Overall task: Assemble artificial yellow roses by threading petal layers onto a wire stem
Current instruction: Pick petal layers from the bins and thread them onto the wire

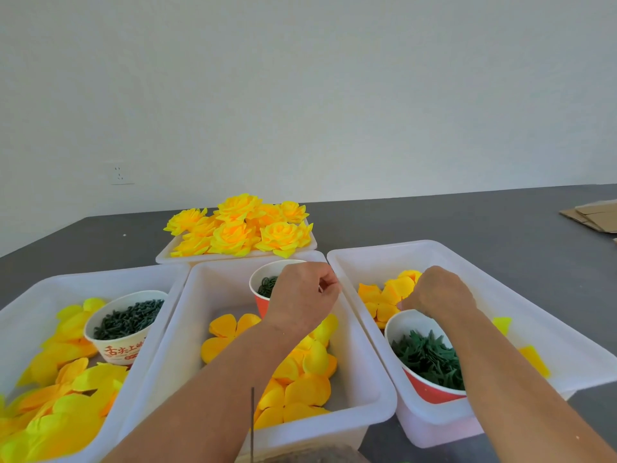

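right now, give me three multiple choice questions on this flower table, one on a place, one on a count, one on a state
1. Where does the tray of finished roses sit?
A. behind the middle bin
B. inside the left bin
C. on the cardboard

2. How many paper cups hold dark green parts?
A. one
B. three
C. five

3. What is the right hand doing?
A. lying flat on the table
B. reaching with curled fingers into the right bin, at the yellow petals
C. lifting a cup

Answers:
1 A, the tray lies past the far rim of the middle bin.
2 B, one cup stands in each bin: left, middle, right.
3 B, its fingertips meet the petals above the cup.
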The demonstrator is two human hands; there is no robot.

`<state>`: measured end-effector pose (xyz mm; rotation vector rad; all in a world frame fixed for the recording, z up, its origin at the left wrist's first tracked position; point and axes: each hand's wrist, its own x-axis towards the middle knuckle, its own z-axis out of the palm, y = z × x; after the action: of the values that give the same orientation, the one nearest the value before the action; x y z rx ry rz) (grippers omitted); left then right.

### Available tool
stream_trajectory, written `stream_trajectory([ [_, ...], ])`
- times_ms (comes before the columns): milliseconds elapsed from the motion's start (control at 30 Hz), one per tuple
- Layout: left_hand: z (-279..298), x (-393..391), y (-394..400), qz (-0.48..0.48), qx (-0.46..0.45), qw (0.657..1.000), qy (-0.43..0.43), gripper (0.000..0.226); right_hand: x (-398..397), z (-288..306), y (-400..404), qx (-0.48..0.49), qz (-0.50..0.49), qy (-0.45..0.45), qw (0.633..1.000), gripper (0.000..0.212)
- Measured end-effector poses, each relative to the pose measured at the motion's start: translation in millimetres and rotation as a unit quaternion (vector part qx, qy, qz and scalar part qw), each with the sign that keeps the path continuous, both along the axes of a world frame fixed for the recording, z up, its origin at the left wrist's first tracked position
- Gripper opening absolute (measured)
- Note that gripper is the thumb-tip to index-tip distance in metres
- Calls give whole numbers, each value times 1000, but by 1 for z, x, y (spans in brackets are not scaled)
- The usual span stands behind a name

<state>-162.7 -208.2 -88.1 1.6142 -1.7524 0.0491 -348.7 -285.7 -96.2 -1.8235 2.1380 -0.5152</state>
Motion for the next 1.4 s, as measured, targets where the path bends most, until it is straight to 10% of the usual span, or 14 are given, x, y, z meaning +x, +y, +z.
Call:
stream_trajectory([
  [500,0,0,0,-6,2,1000,-29,14,6,4,-2,-49,24,-26,998,32],
  [1033,2,0,0,-3,-2,1000,-13,13,11,12,8,-46,65,-401,912,15],
  [1400,1,-1,-4,-6,40,977,207,54,19,19,24,-21,268,-453,850,20],
])
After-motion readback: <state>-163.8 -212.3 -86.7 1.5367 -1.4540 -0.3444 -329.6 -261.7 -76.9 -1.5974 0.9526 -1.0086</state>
